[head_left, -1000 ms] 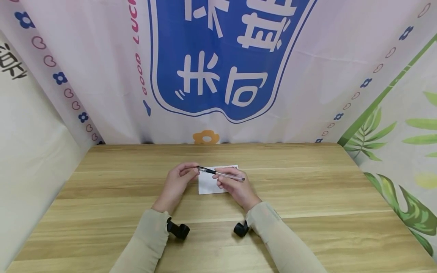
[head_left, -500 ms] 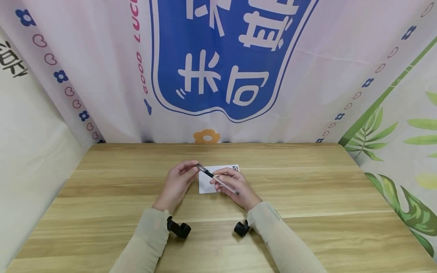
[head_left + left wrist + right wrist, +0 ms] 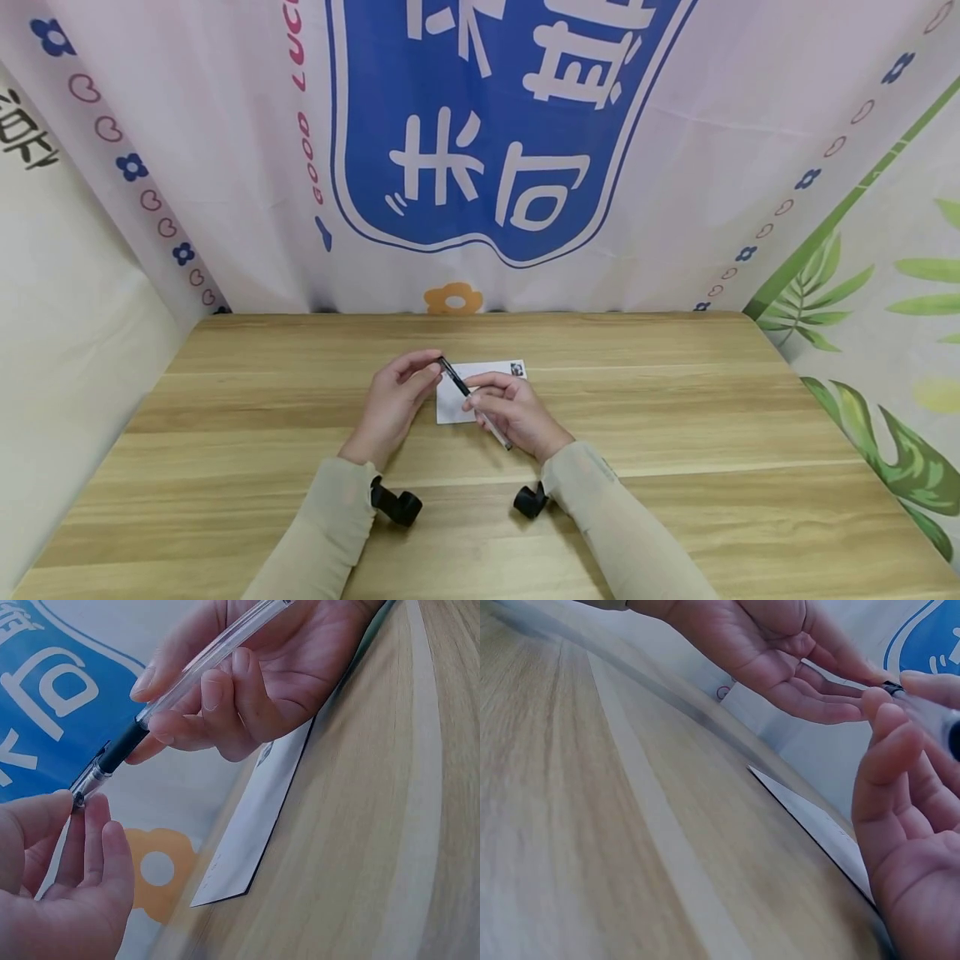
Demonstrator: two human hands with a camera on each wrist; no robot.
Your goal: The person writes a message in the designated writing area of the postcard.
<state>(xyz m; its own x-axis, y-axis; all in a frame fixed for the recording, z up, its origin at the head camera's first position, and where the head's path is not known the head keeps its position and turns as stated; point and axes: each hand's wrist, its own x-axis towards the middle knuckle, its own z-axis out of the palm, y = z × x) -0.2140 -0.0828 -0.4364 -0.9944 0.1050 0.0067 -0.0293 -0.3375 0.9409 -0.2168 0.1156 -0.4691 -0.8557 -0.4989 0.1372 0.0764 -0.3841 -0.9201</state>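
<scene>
A gel pen [image 3: 456, 379] with a clear barrel and a black grip section slants above the table, held by both hands. My left hand [image 3: 392, 402] pinches its far, capped end between thumb and fingertips. On the clear barrel are the thumb and fingers of my right hand [image 3: 521, 414]; in the left wrist view this barrel [image 3: 214, 660] points up and away from the cap. Beneath the hands lies a white envelope-like card [image 3: 450, 408] with a small dark picture in its upper right corner. The right hand covers part of that card.
The wooden table [image 3: 675, 417] stretches out on all sides of the card. A printed curtain [image 3: 247, 167] hangs behind the table's far edge. Black wrist mounts [image 3: 405, 507] sit at both sleeves.
The pen has swung from nearly level to steeply slanted, its barrel end dropping toward me. The right hand's fingers have shifted on the barrel, while the left hand has stayed nearly still.
</scene>
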